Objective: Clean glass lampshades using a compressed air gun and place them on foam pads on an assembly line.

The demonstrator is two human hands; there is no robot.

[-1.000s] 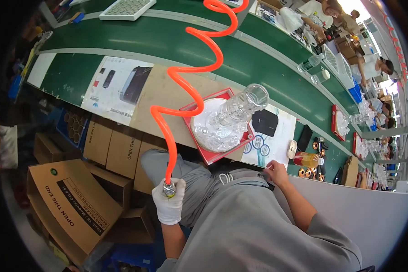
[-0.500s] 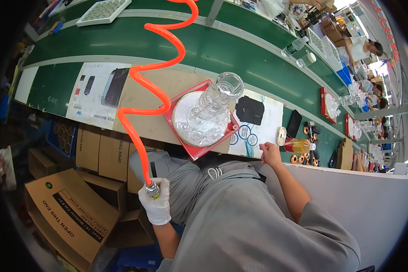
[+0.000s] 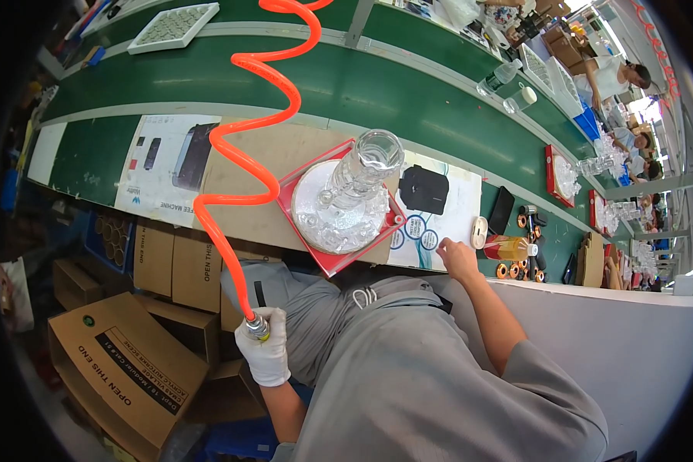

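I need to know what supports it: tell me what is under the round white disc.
A square red tray shows beneath the round white disc, with brown board beside it. The disc covers the tray's middle; anything between them there cannot be seen.

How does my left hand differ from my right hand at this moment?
The left hand wears a white glove; the right hand is bare. The left hand grips the metal fitting of the orange coiled hose; the right hand shows nothing held, and is close to the workbench edge. Both hands have curled fingers.
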